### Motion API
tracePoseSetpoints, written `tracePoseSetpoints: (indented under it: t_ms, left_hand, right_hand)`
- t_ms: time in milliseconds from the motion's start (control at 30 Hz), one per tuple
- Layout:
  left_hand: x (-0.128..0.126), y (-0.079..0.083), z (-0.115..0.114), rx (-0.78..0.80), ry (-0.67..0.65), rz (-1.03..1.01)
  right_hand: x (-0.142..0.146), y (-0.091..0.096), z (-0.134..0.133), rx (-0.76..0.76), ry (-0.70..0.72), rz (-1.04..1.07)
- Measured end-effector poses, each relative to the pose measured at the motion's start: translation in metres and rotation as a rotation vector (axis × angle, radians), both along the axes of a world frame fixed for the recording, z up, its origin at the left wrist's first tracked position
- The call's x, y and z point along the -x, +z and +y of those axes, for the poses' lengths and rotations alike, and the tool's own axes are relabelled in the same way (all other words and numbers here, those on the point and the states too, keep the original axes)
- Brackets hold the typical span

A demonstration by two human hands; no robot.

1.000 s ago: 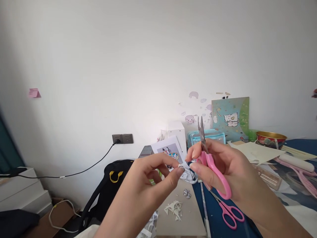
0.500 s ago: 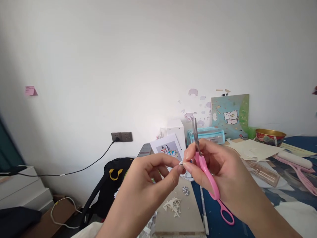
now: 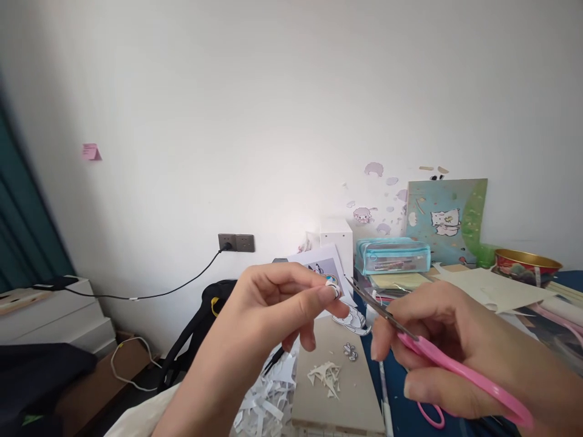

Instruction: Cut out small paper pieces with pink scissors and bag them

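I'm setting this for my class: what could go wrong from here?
The pointed pink-handled metal scissors in the right hand aim toward the left hand and might nick it.
The small white piece with black lines could slip from the left hand's grip.
If dropped, it might get lost among the shredded white paper scraps.

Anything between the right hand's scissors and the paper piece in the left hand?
Nothing visible: a gap lies between the pink scissors and the paper piece. A left fingertip sits just below; the printed sheet is behind.
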State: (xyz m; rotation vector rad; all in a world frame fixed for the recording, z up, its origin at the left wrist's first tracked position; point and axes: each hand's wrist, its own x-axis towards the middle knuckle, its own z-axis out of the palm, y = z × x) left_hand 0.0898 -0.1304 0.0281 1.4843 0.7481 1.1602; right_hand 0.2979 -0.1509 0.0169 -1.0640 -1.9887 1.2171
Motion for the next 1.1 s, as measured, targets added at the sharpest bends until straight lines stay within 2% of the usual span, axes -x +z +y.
tracePoseSetpoints:
  t_ms: [200, 467, 667, 733, 900, 1100]
  left_hand:
    - [-0.002, 0.003, -0.002, -0.008, 0.025, -0.016]
    - [0.001, -0.001, 0.002, -0.035, 0.004, 0.001]
    - [-0.002, 0.001, -0.001, 0.018, 0.012, -0.022]
    - [-0.002, 0.002, -0.002, 0.033, 0.026, -0.031]
    - [-0.001, 0.0, 0.0, -0.009, 0.0, -0.017]
    - [-0.002, 0.0, 0.001, -0.004, 0.035, -0.021]
  right_hand:
    - [0.009, -0.006, -0.004, -0.109, -0.133, -0.129]
    - [0.005, -0.015, 0.003, -0.218, -0.159, -0.205]
    - [0.009, -0.013, 0.001, -0.32, -0.164, -0.262]
    - [0.008, -0.014, 0.001, -0.328, -0.173, -0.273]
    - [0.004, -0.016, 0.003, -0.307, -0.089, -0.265]
    - [0.01, -0.009, -0.001, -0.277, -0.13, -0.261]
